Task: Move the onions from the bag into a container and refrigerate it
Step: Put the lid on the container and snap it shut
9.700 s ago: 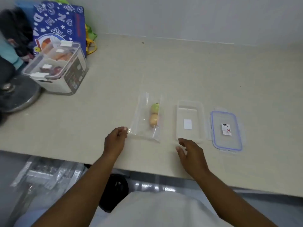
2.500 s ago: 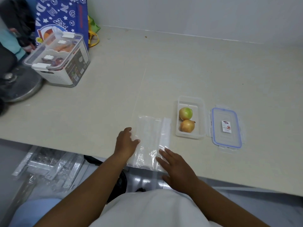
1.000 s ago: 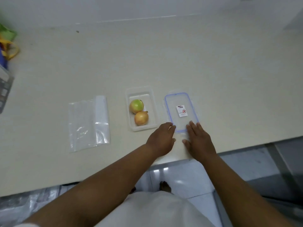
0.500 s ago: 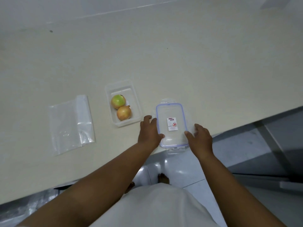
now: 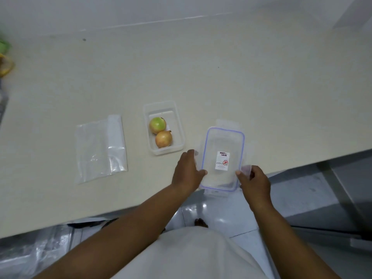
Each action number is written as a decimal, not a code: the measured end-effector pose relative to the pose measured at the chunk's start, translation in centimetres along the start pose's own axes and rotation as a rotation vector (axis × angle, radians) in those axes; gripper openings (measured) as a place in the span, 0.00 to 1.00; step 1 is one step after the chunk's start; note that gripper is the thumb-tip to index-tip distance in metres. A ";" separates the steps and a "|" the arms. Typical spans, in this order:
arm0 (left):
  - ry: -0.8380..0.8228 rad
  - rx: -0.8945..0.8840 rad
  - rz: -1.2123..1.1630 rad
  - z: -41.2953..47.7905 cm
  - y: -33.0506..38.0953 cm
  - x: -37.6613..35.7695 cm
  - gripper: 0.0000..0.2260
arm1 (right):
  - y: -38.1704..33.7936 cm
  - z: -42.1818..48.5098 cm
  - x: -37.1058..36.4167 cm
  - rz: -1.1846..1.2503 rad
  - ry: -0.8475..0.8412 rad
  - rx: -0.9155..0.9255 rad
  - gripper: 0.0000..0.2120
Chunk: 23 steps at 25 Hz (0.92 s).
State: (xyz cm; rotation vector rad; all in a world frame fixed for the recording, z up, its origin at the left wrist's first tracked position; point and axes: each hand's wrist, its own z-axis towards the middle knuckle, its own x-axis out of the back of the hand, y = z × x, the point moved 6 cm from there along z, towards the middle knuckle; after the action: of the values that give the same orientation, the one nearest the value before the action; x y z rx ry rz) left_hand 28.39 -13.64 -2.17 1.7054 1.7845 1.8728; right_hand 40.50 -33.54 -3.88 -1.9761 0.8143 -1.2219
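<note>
Two onions, one greenish [image 5: 157, 125] and one golden [image 5: 163, 139], lie in a small clear plastic container [image 5: 179, 135] on the beige counter. To its left the clear plastic bag [image 5: 100, 148] lies flat with nothing in it. To the container's right, a clear lid [image 5: 222, 158] with a blue seal and a white sticker is held over the counter's front edge. My left hand [image 5: 187, 172] grips the lid's left side and my right hand [image 5: 254, 180] grips its right side.
The counter [image 5: 221, 77] runs back to a white wall, and its front edge crosses under the lid. Yellow and green items [image 5: 5, 59] peek in at the far left. Below the edge are a glossy tiled floor [image 5: 221, 216] and plastic packaging [image 5: 34, 254].
The onions went from the bag into the container. Both hands then moved right to the lid, took it by its sides and have pulled it toward the counter's front edge.
</note>
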 end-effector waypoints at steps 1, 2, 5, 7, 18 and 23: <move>0.077 -0.064 -0.037 -0.1 0.9 1.2 0.27 | -1.3 0.0 0.1 0.034 0.026 0.059 0.06; 0.148 -0.107 -0.068 0.0 1.6 2.6 0.27 | -2.9 0.1 -0.1 0.063 0.037 0.119 0.08; 0.290 -0.062 -0.157 1.8 1.4 7.4 0.28 | -8.9 1.2 -2.6 0.059 -0.037 0.285 0.21; 0.330 0.044 -0.120 3.6 -0.2 10.5 0.27 | -12.8 2.3 -5.9 -0.061 -0.126 0.359 0.33; 0.211 0.378 -0.070 9.0 -8.8 14.7 0.36 | -17.8 6.3 -18.3 -0.432 -0.380 0.429 0.33; 0.215 0.460 -0.357 8.8 -10.1 14.1 0.32 | -16.9 6.2 -18.8 -0.518 -0.460 0.426 0.33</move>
State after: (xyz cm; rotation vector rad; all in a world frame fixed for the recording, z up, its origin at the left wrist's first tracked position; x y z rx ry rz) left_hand 22.78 4.93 -2.75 1.1874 2.5601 1.6311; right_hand 41.97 -7.64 -1.92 -2.0329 -0.1899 -1.0278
